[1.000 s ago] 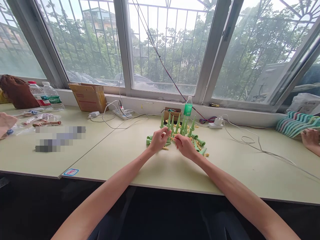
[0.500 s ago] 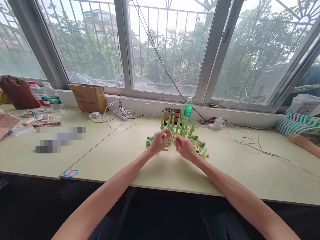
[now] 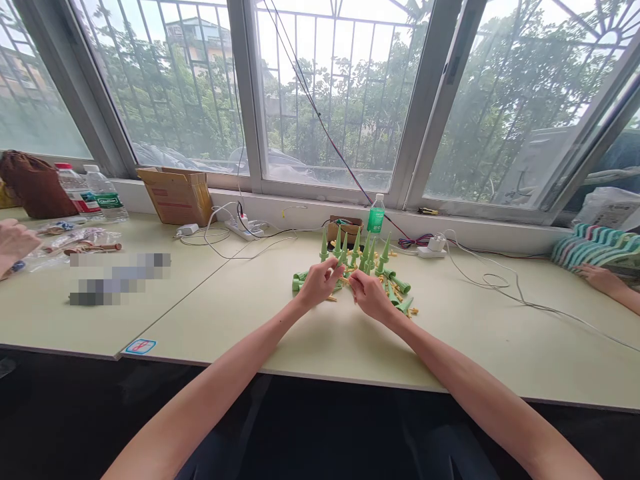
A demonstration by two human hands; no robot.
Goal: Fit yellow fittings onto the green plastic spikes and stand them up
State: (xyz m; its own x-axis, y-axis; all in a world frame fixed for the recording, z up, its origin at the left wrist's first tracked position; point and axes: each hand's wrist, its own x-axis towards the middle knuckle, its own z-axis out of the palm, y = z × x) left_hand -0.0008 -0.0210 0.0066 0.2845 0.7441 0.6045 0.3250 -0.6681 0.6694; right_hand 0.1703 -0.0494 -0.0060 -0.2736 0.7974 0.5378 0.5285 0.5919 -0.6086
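Observation:
My left hand [image 3: 320,283] is closed in a pinch at the left front of a cluster of green pointed cones [image 3: 385,256]. Just to its right, my right hand [image 3: 371,294] is also pinched, its fingertips close to those of the left. Whatever either hand holds is too small and hidden to name. Several cones stand upright behind my hands. Other green cone pieces [image 3: 401,285] lie on their sides to the right, among small yellow pegs [image 3: 413,311]. My hands hide part of the pile.
Behind the cones are a green-labelled bottle [image 3: 376,215] and a small brown box [image 3: 345,230]. A cardboard box [image 3: 176,195], power strip [image 3: 245,229] and white cables line the window side. Other people's hands show at left [image 3: 16,245] and right [image 3: 603,279], the latter by hangers [image 3: 595,250].
My right hand's fingertips have shifted very slightly toward my left hand. The cones and pegs stay in place. At the far edges, the other people's hands have moved a little.

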